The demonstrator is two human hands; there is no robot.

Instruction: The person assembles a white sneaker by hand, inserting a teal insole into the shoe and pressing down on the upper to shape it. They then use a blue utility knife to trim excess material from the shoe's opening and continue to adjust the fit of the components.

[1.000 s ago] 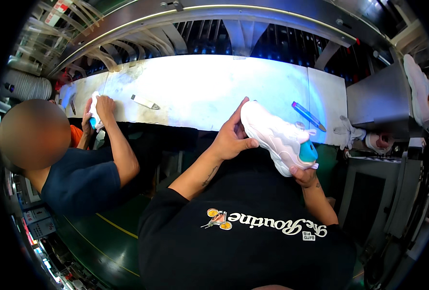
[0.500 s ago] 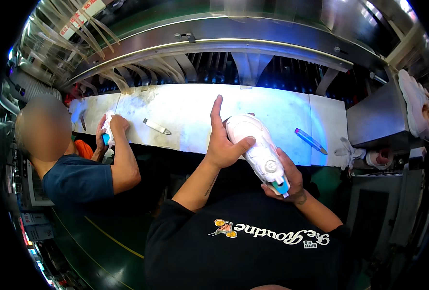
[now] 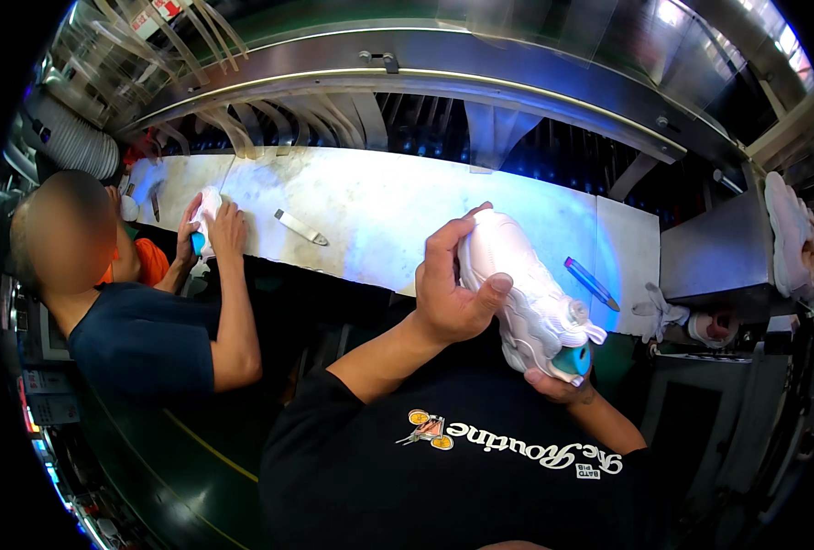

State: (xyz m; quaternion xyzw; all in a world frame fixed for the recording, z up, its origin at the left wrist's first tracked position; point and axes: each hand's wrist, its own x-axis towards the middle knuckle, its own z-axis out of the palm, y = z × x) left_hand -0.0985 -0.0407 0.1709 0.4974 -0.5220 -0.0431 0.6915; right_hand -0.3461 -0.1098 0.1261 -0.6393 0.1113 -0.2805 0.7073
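Observation:
A white sneaker [image 3: 528, 298] is held between both my hands, above the near edge of the white table. Its toe points away from me, and a teal shoe last [image 3: 572, 360] shows at its heel opening. My left hand [image 3: 457, 284] is closed round the toe end, fingers over the far side and thumb raised along the upper. My right hand [image 3: 561, 387] supports the heel from below, its fingers mostly hidden by the sneaker. Nearest to the sneaker on the table lies a blue pen-like tool [image 3: 592, 283] with a dark tip.
A flat white-handled tool [image 3: 300, 227] lies on the white table [image 3: 370, 211]. To the left, a co-worker [image 3: 150, 335] handles another white shoe [image 3: 207, 220]. At right are a glove [image 3: 661, 312], a metal box [image 3: 714, 247] and more shoes [image 3: 792, 234]. Machinery with hanging strips borders the far side.
The sneaker has turned onto its side, so its sidewall now shows, and has shifted right. My left fingers, earlier stretched out, have curled round the toe. My right hand has moved under the heel.

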